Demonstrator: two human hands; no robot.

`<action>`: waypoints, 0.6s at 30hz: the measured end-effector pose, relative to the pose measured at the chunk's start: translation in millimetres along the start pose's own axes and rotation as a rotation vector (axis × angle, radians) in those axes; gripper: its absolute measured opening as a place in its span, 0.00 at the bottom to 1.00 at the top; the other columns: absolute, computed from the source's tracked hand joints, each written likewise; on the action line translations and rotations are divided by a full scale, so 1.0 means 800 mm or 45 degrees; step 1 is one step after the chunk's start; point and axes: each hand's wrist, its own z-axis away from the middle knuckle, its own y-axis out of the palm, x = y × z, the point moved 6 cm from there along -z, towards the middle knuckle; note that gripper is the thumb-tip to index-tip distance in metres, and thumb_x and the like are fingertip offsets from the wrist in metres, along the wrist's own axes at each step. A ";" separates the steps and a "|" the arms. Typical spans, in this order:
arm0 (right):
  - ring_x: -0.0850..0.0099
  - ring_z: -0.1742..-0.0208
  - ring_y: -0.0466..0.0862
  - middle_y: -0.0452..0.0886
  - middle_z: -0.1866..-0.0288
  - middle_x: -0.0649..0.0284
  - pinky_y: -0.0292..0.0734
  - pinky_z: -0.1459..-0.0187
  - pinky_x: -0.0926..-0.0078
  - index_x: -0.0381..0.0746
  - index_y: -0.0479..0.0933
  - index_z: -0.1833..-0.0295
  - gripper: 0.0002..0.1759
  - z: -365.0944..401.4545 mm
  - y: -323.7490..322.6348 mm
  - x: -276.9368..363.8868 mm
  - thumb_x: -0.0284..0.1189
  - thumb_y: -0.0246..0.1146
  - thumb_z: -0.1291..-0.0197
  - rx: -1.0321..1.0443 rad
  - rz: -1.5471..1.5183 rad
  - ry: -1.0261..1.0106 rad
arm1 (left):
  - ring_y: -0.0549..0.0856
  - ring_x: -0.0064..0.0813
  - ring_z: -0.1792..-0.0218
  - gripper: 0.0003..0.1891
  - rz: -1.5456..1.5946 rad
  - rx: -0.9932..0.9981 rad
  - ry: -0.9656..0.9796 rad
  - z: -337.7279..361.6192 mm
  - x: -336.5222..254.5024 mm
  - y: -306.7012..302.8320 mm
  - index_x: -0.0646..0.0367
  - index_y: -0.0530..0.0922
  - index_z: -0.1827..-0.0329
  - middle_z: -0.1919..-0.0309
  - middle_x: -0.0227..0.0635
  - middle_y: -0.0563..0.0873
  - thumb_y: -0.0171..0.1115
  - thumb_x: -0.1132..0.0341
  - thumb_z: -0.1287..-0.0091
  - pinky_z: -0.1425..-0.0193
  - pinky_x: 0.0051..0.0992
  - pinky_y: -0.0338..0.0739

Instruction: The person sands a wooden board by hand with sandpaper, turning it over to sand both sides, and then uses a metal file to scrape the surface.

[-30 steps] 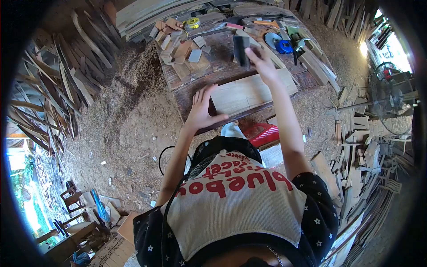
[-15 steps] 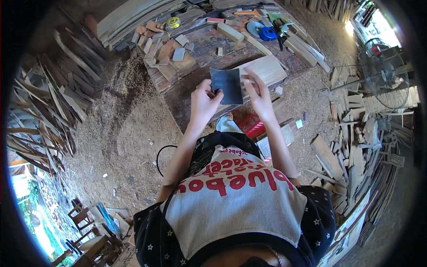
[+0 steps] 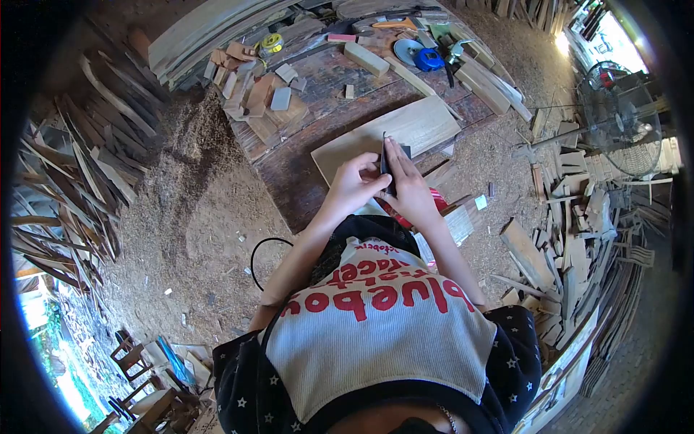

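A dark sheet, which looks like sandpaper (image 3: 385, 163), is folded between my two hands above the near edge of the bench. My left hand (image 3: 356, 184) grips its left side with bent fingers. Against its right side lies my right hand (image 3: 409, 184), fingers stretched and pressed together on the sheet. Just beyond my hands, a pale flat board (image 3: 416, 124) rests at a slant on the worn wooden bench (image 3: 285, 181).
Wood offcuts (image 3: 260, 94), a yellow tape measure (image 3: 272, 43), a blue tape measure (image 3: 429, 59) and a small block (image 3: 349, 92) sit on the bench. A fan (image 3: 623, 126) stands at right, near piled scrap wood (image 3: 528, 253).
The sheet was spread flat and facing me; now it is folded and seen nearly edge-on. My right hand has come in against it, and both hands are closer together.
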 end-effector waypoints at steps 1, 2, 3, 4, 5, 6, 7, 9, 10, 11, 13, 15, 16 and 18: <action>0.50 0.30 0.66 0.63 0.30 0.42 0.65 0.33 0.60 0.32 0.53 0.27 0.43 0.001 -0.001 -0.004 0.36 0.65 0.43 -0.057 0.050 0.002 | 0.84 0.19 0.66 0.22 0.003 0.004 -0.004 -0.002 0.001 0.002 0.71 0.73 0.46 0.65 0.37 0.85 0.68 0.69 0.39 0.64 0.22 0.79; 0.50 0.30 0.66 0.63 0.30 0.42 0.65 0.33 0.60 0.32 0.53 0.27 0.43 0.002 -0.002 -0.006 0.36 0.65 0.43 -0.053 0.051 0.008 | 0.84 0.23 0.61 0.23 -0.054 0.032 0.033 -0.004 -0.002 0.006 0.70 0.73 0.46 0.61 0.41 0.84 0.68 0.65 0.39 0.58 0.27 0.79; 0.52 0.32 0.68 0.66 0.32 0.44 0.67 0.34 0.60 0.33 0.56 0.28 0.38 0.005 -0.005 -0.014 0.30 0.62 0.42 -0.071 -0.063 0.143 | 0.84 0.28 0.56 0.24 -0.111 0.061 0.067 -0.005 -0.007 0.010 0.69 0.74 0.46 0.57 0.45 0.84 0.68 0.62 0.38 0.51 0.32 0.78; 0.53 0.34 0.71 0.68 0.33 0.46 0.69 0.36 0.61 0.34 0.59 0.29 0.34 0.008 -0.009 -0.022 0.24 0.60 0.42 -0.089 -0.175 0.280 | 0.84 0.28 0.56 0.24 -0.107 0.066 0.060 -0.008 -0.004 0.008 0.69 0.74 0.46 0.57 0.45 0.84 0.68 0.62 0.38 0.51 0.32 0.78; 0.54 0.37 0.75 0.72 0.36 0.49 0.72 0.38 0.62 0.35 0.65 0.33 0.30 0.003 -0.028 -0.017 0.19 0.59 0.43 -0.289 -0.041 0.113 | 0.80 0.35 0.48 0.30 -0.478 -0.038 0.297 -0.011 -0.015 -0.002 0.68 0.72 0.43 0.51 0.49 0.80 0.69 0.55 0.40 0.44 0.39 0.73; 0.54 0.37 0.74 0.73 0.37 0.49 0.71 0.38 0.62 0.35 0.67 0.34 0.29 0.003 -0.036 -0.030 0.18 0.58 0.43 -0.345 -0.035 0.118 | 0.75 0.42 0.40 0.36 -0.848 -0.143 0.534 -0.008 -0.026 -0.006 0.66 0.71 0.40 0.46 0.53 0.77 0.69 0.48 0.42 0.37 0.47 0.67; 0.54 0.36 0.74 0.74 0.38 0.50 0.71 0.38 0.62 0.36 0.69 0.35 0.27 0.004 -0.045 -0.047 0.17 0.58 0.44 -0.401 -0.029 0.123 | 0.75 0.42 0.40 0.36 -0.844 -0.138 0.528 -0.008 -0.025 -0.007 0.66 0.71 0.40 0.46 0.53 0.77 0.69 0.48 0.42 0.37 0.47 0.67; 0.56 0.37 0.75 0.77 0.40 0.53 0.72 0.38 0.62 0.37 0.72 0.38 0.25 0.005 -0.058 -0.077 0.16 0.58 0.43 -0.438 0.027 0.170 | 0.64 0.52 0.33 0.49 -1.648 -0.513 0.457 -0.003 -0.030 -0.018 0.65 0.64 0.34 0.39 0.57 0.69 0.68 0.37 0.50 0.31 0.53 0.55; 0.58 0.37 0.75 0.78 0.41 0.55 0.71 0.38 0.62 0.40 0.74 0.38 0.23 0.003 -0.055 -0.095 0.21 0.58 0.40 -0.418 0.170 0.194 | 0.66 0.54 0.35 0.58 -1.728 -0.496 0.410 -0.008 -0.020 -0.024 0.65 0.58 0.29 0.39 0.56 0.69 0.71 0.35 0.58 0.30 0.52 0.53; 0.58 0.37 0.75 0.78 0.41 0.55 0.71 0.38 0.62 0.40 0.74 0.38 0.23 -0.002 -0.050 -0.107 0.21 0.58 0.40 -0.414 0.172 0.198 | 0.66 0.54 0.35 0.58 -1.724 -0.492 0.408 -0.011 -0.013 -0.027 0.65 0.58 0.29 0.39 0.56 0.69 0.71 0.35 0.58 0.30 0.52 0.53; 0.59 0.36 0.75 0.77 0.38 0.57 0.69 0.36 0.62 0.41 0.73 0.37 0.21 -0.010 -0.033 -0.118 0.27 0.57 0.37 -0.326 0.233 0.167 | 0.68 0.50 0.37 0.58 -1.686 -0.397 0.310 -0.012 -0.009 -0.027 0.67 0.59 0.31 0.40 0.55 0.70 0.73 0.38 0.61 0.31 0.49 0.54; 0.60 0.34 0.73 0.75 0.36 0.58 0.66 0.33 0.62 0.42 0.72 0.36 0.21 -0.011 -0.022 -0.116 0.33 0.55 0.33 -0.297 0.360 0.105 | 0.69 0.48 0.38 0.58 -1.640 -0.376 0.250 -0.012 -0.008 -0.034 0.66 0.60 0.31 0.41 0.53 0.71 0.75 0.39 0.63 0.31 0.48 0.54; 0.60 0.34 0.73 0.74 0.36 0.59 0.64 0.33 0.62 0.42 0.72 0.35 0.21 -0.011 -0.023 -0.113 0.34 0.53 0.32 -0.296 0.344 0.115 | 0.69 0.47 0.38 0.58 -1.626 -0.375 0.263 -0.011 -0.008 -0.036 0.66 0.60 0.31 0.41 0.52 0.71 0.75 0.39 0.63 0.32 0.47 0.55; 0.60 0.33 0.71 0.73 0.34 0.59 0.63 0.32 0.61 0.42 0.71 0.34 0.22 -0.009 -0.018 -0.110 0.36 0.48 0.30 -0.280 0.330 0.134 | 0.70 0.46 0.39 0.58 -1.610 -0.367 0.262 -0.006 -0.005 -0.040 0.65 0.60 0.31 0.41 0.51 0.71 0.75 0.40 0.63 0.32 0.46 0.55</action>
